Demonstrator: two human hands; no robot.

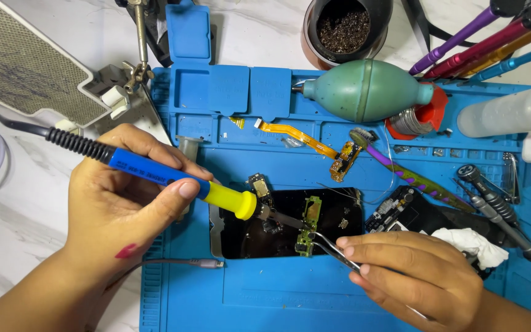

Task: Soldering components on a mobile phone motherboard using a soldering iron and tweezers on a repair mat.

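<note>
My right hand (416, 276), fingers clamped on tweezers (333, 251), pins green board (307, 226) w/ left hand (115, 206) gripping soldering iron (173, 178) over phone (290, 224).

Bright, even light from above; soft short shadows lie under the hands. The picture is sharp throughout, with faint glare on the pale worktop (26, 203).

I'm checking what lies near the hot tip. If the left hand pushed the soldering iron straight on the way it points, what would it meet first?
Most likely the small green circuit board, which the tweezers in the right hand grip. The soldering iron in the left hand points right and slightly down, its tip nearly there; height above the board is unclear.
</note>
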